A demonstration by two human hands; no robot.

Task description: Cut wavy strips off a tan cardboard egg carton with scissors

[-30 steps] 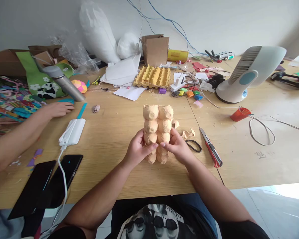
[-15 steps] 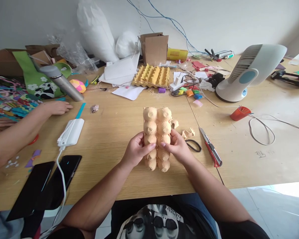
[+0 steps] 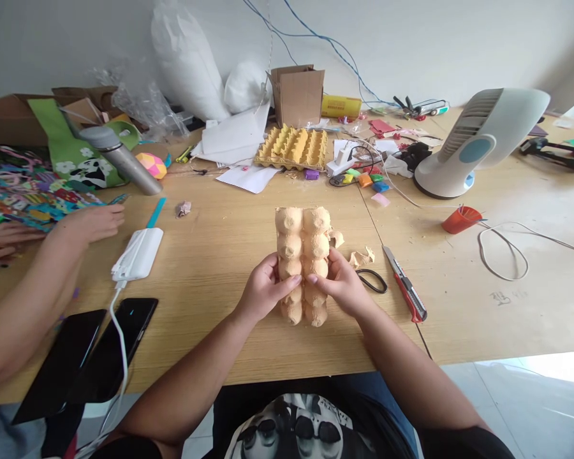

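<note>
Both my hands hold a peach-coloured egg carton piece (image 3: 302, 239), its two rows of rounded cups facing up at me. My left hand (image 3: 264, 285) grips its left edge, thumb lying across the cups. On the opposite edge my right hand (image 3: 345, 285) has its thumb pressed on the cups. The other fingers of both hands are partly hidden behind the carton. Torn carton scraps (image 3: 362, 257) lie to the right, with a black loop (image 3: 373, 280) beside my right hand. Further right rests a red utility knife (image 3: 405, 285), its blade extended.
A co-worker's hand (image 3: 92, 223) is at the left near colourful strips. Phones (image 3: 124, 344) and a white power bank (image 3: 138, 254) lie nearer. At the back stand a yellow egg tray (image 3: 293, 148), cardboard box (image 3: 300, 95) and white fan (image 3: 478, 143); an orange cup (image 3: 460, 219) lies right.
The carton's near end has tilted slightly, while my grip stays the same. At the left, the co-worker's hand has drawn back leftward and lower, and a second hand shows more.
</note>
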